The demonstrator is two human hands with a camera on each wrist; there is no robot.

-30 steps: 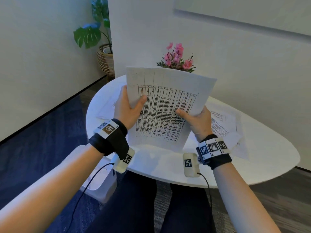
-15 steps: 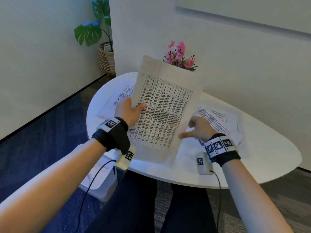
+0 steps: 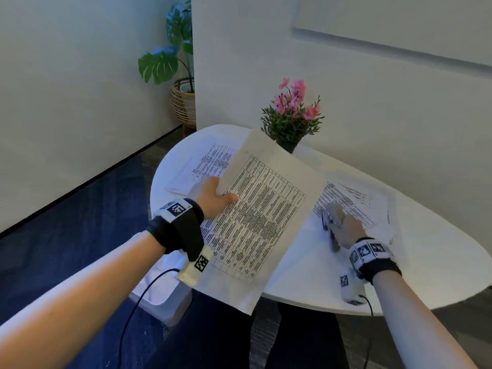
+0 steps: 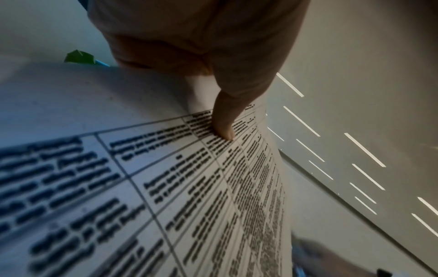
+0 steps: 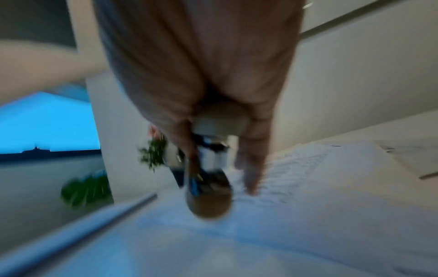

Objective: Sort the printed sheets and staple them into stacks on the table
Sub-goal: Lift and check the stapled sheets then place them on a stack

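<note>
My left hand (image 3: 210,198) holds a set of printed table sheets (image 3: 261,217) by their left edge, tilted over the near edge of the white table (image 3: 306,270); its thumb (image 4: 225,129) presses on the print. My right hand (image 3: 346,230) lies on the table to the right and grips a grey stapler (image 3: 330,222), blurred in the right wrist view (image 5: 208,187). More printed sheets (image 3: 354,201) lie under and beyond that hand. Another printed pile (image 3: 210,163) lies at the table's far left.
A pot of pink flowers (image 3: 291,113) stands at the table's back edge against the wall. On the floor to the left are a white bin (image 3: 159,296) and a leafy plant in a wicker basket (image 3: 183,102).
My right hand let go of the held sheets, moved right to the table and took hold of the stapler. The left hand lowered and tilted the sheets toward the table.
</note>
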